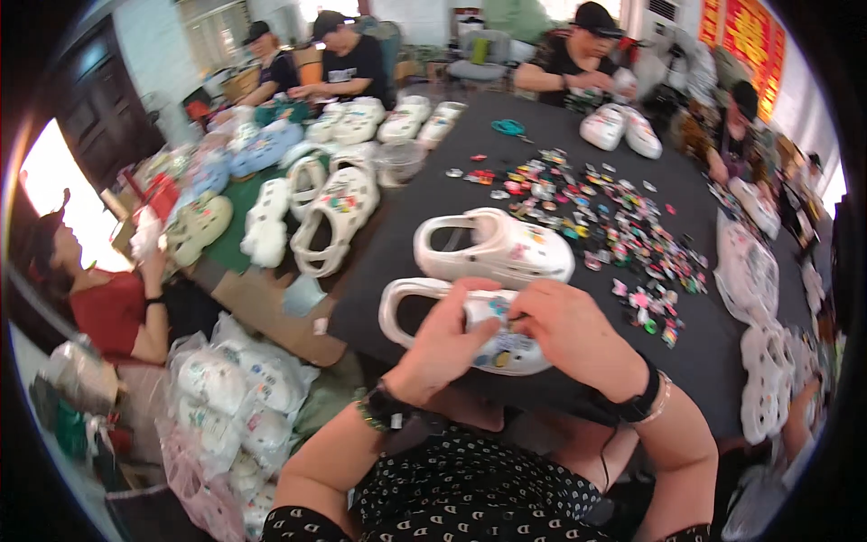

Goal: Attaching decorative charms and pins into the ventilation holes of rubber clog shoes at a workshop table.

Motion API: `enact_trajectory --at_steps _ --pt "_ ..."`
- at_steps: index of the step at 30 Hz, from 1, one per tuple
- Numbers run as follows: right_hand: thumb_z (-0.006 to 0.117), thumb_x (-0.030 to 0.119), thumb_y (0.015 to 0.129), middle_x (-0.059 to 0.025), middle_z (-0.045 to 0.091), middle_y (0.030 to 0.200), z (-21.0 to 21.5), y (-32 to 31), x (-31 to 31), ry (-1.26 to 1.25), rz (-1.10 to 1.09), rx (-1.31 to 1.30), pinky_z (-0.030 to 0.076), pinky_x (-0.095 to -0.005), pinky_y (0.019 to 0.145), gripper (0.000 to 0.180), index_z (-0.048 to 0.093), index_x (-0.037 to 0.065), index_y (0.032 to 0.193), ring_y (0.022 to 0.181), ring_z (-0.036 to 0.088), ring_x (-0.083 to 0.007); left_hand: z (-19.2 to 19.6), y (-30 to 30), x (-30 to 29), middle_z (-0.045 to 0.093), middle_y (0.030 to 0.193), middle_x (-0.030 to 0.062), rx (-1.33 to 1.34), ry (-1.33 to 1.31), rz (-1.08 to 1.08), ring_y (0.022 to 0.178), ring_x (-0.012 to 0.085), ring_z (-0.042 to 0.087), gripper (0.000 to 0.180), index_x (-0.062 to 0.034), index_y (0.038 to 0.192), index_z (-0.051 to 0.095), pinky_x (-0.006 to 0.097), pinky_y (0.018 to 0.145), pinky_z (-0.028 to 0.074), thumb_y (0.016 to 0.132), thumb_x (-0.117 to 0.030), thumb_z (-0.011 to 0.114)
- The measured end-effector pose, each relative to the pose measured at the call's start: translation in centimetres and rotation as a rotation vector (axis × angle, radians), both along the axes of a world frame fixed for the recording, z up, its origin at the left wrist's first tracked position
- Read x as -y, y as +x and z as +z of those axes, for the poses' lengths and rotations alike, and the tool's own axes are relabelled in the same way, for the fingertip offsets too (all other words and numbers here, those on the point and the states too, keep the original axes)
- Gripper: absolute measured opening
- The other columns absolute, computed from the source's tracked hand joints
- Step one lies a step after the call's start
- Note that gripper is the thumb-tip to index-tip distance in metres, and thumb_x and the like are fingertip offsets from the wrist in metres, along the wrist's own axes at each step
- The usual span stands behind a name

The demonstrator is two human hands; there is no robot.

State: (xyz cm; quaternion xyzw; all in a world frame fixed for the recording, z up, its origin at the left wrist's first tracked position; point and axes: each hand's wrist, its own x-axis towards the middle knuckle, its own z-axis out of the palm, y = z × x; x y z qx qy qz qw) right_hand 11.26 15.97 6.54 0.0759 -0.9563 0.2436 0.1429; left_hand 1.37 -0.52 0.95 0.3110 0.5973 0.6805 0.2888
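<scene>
Currently gripping the near white clog [513, 355] with the left hand [452, 330] at the near edge of the black table [695, 361], beside a farther white clog [533, 251]; curling the right hand [573, 327] over the gripped one; cannot tell whether pinching anything.

Left of the black desk [704, 361], a dark panelled door [101, 86] meets a pale wall [149, 54], daylight glaring through an opening [68, 181] nearby. Beyond the desk's far end are a grey chair [474, 70] and bright window [587, 10]; past its far right corner hangs a red-and-gold banner [741, 41].
</scene>
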Motion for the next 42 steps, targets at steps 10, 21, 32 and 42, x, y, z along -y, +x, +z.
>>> enact_trajectory --at_steps 10,21,32,42 --pt "0.078 -0.001 0.066 -0.0133 0.055 0.106 1.3 -1.6 0.1 0.049 0.068 0.053 0.047 -0.0442 0.084 0.029 0.059 0.004 0.087 0.1 0.056 -0.0361 0.3 0.4 0.7 0.06 0.113 0.0047 -0.15 -0.072 -0.019 0.106 0.012 0.058 0.044 -0.0073 0.131 0.048 0.031 0.091 0.049 0.09 0.003 0.061" --pt "0.075 -0.003 0.071 -0.0218 0.066 0.107 1.9 -3.3 0.4 -0.031 0.051 0.362 0.051 -0.0459 0.083 0.064 0.043 0.007 0.126 0.1 0.064 -0.0427 -0.5 1.3 1.3 0.063 0.117 0.0127 -0.186 -0.054 0.006 0.102 0.0204 0.064 0.06 -0.0139 0.143 0.042 0.033 0.087 0.051 0.088 0.006 0.058" --pt "0.084 0.011 0.066 -0.0154 0.063 0.095 0.4 -2.3 -0.3 -0.181 -0.056 0.268 0.049 -0.0462 0.08 0.046 0.054 0.004 0.101 0.094 0.061 -0.037 -0.5 1.6 1.8 0.064 0.114 0.0144 -0.366 -0.031 0.093 0.103 0.0264 0.066 0.047 -0.0113 0.13 0.05 0.036 0.089 0.051 0.086 -0.001 0.063" --pt "0.079 0.02 0.076 -0.0173 0.066 0.112 0.5 0.1 -2.1 -0.325 0.098 0.261 0.048 -0.0389 0.094 0.02 0.068 0.005 0.084 0.108 0.062 -0.032 0.4 2.1 1.5 0.062 0.115 0.0092 -0.233 -0.098 0.043 0.103 0.0159 0.06 0.049 -0.009 0.132 0.049 0.031 0.089 0.05 0.088 -0.005 0.068"
